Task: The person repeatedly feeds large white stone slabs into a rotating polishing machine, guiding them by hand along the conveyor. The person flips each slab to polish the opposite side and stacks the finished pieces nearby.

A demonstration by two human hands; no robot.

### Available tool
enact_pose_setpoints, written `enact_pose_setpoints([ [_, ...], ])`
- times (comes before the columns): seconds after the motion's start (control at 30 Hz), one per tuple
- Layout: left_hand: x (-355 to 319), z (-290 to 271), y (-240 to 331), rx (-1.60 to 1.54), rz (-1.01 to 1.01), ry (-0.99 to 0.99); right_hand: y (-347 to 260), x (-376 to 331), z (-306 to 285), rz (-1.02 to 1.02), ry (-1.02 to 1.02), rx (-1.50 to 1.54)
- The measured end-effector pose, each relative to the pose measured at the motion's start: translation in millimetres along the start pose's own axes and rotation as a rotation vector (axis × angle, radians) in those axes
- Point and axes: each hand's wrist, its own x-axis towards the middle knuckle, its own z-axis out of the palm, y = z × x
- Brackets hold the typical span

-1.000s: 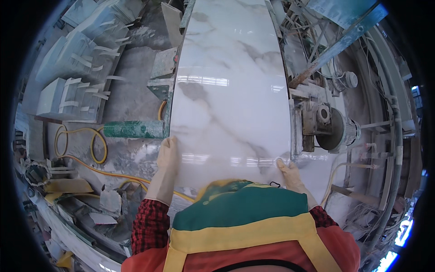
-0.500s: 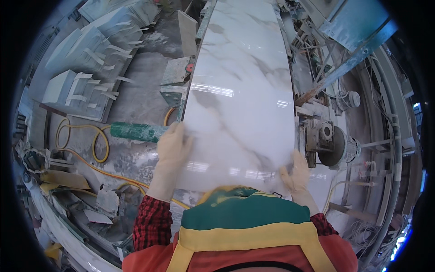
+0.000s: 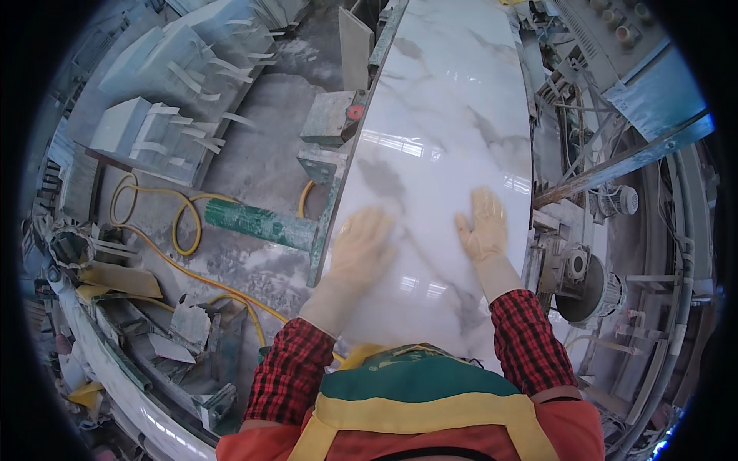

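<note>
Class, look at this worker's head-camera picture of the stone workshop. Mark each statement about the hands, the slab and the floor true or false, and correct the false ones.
1. Both gloved hands lie flat on the white marble slab. True: the left hand and the right hand press palms down on it.
2. The right hand grips a hammer. False: it holds nothing.
3. A yellow hose winds over the floor to the left of the slab. True.
4. The slab is plain black. False: it is white with grey veins.
5. The person wears plain blue sleeves. False: each sleeve is red and black check.
</note>
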Motion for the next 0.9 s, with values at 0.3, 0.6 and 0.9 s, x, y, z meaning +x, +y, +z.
enact_pose_setpoints([
  [0.3, -3.3, 12.6, -5.2, -0.027, 0.026, 0.109, 21.2, 19.2, 11.4, -0.015, 0.044, -0.069],
  [0.6, -120.3, -17.8, 8.9, -0.007, -0.272, 0.096, 43.1, 40.1, 25.9, -0.033, 0.059, -0.095],
  [0.9, -323.6, 37.4, 46.9, -0.134, -0.883, 0.160, 51.3, 58.2, 45.0, -0.080, 0.123, -0.153],
])
